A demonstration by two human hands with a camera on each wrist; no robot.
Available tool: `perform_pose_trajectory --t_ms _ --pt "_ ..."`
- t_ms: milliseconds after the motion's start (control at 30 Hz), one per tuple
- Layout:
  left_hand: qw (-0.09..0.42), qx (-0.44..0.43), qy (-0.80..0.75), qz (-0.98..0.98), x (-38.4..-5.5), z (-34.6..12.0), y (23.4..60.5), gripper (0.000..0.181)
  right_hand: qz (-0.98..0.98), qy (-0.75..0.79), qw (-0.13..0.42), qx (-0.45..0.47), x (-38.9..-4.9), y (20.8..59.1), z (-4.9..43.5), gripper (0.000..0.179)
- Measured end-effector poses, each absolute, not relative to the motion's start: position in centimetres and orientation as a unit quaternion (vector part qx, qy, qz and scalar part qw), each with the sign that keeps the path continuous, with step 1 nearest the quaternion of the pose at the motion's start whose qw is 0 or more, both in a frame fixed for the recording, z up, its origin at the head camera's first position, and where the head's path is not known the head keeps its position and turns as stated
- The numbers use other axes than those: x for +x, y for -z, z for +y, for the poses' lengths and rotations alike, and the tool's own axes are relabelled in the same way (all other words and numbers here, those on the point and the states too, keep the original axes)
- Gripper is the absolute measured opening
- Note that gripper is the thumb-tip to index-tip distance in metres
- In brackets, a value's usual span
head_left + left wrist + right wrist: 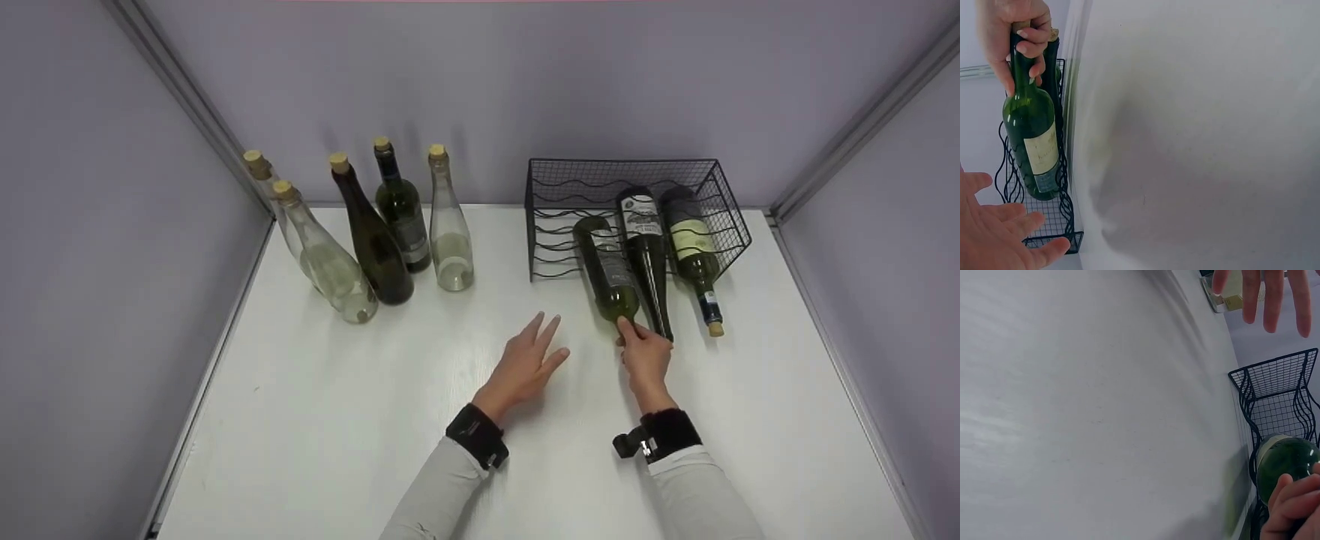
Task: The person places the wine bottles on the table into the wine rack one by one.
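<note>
Right hand [646, 358] grips green bottle [606, 266] by its neck so the rack [622, 160] seemingly cradles its body; left hand [521, 367] apart, fingers spread.

Pale lilac-grey panels [480, 75] with metal corner strips [185, 90] enclose a white tabletop [300, 435] on three sides.

The right hand [648, 363] partly hides the held bottle [602, 262]. The rightmost label [691, 239] is too small to read.
</note>
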State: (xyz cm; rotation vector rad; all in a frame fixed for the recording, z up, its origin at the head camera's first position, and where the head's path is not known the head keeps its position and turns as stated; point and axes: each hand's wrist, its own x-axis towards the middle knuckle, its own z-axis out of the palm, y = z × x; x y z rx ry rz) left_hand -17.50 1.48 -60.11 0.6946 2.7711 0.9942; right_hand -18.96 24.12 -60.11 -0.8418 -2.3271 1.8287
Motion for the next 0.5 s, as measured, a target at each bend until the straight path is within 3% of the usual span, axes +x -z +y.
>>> perform_pose_trajectory --t_ms 500 --pt "0.065 0.239 -0.296 0.922 -18.2 2.3 59.9 0.070 -0.788 -0.561 0.048 -0.248 -20.6 60.9 23.6 0.048"
